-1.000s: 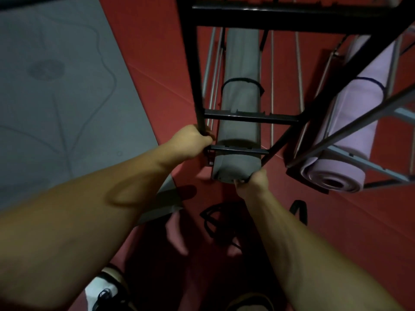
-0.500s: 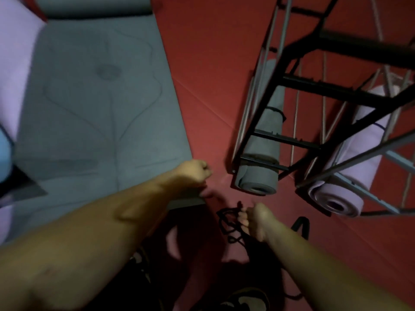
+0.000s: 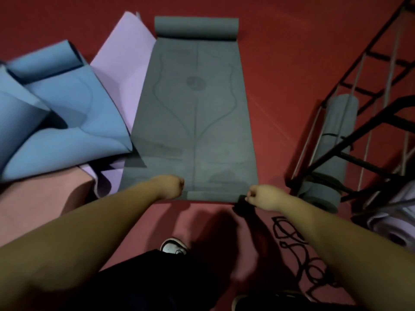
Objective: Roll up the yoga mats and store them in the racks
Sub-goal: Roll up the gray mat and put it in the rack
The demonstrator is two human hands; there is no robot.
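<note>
A grey yoga mat (image 3: 193,122) lies unrolled on the red floor, its far end curled into a small roll. My left hand (image 3: 173,187) hovers as a fist over the mat's near edge and holds nothing I can see. My right hand (image 3: 262,196) is curled at the mat's near right corner, and a short black strap (image 3: 243,204) hangs from its fingers. The black metal rack (image 3: 359,140) stands at the right. It holds a rolled grey mat (image 3: 332,153) with a strap around it and a rolled purple mat (image 3: 393,225).
Loose blue mats (image 3: 56,122), a purple mat (image 3: 125,70) and a pink mat (image 3: 40,198) lie piled to the left of the grey mat. More black straps (image 3: 298,250) lie tangled on the floor by my right arm. My shoe (image 3: 174,245) is just behind the mat.
Both hands left the rack and the rolled grey mat stored in it. My view swung left to the unrolled grey mat. The right hand dipped to the floor straps and came up with one.
</note>
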